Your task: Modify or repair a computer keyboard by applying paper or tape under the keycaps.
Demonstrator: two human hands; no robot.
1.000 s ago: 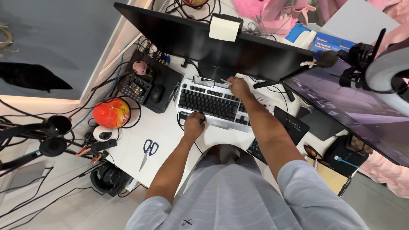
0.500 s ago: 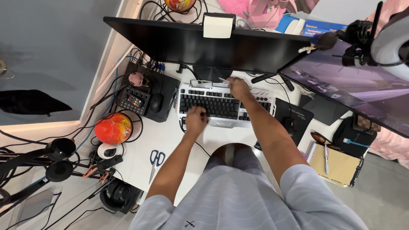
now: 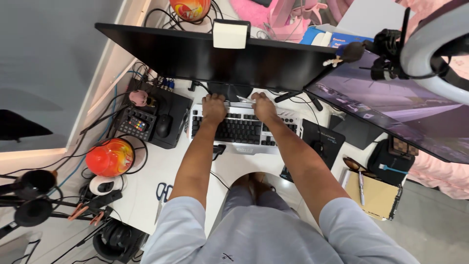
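Observation:
A silver keyboard with black keys [image 3: 242,131] lies on the white desk [image 3: 161,168] under a dark monitor [image 3: 215,61]. My left hand [image 3: 214,108] rests on the keyboard's far left part, fingers curled at its back edge. My right hand [image 3: 264,106] lies on the far middle of the keyboard, also at the back edge. Neither hand visibly holds anything. My forearms reach over the desk's curved cut-out.
Left of the keyboard sit a black mouse [image 3: 163,125], a small button controller [image 3: 135,123] and a red-orange ball [image 3: 110,157]. Scissors [image 3: 163,193] lie near the front edge. A second screen [image 3: 391,115], a ring light [image 3: 430,44], a notebook with a pen [image 3: 372,193] stand right.
My left hand moved from the keyboard's near edge to its far left part. My right hand shifted slightly left along the back edge. The view tilted, showing more of the monitor.

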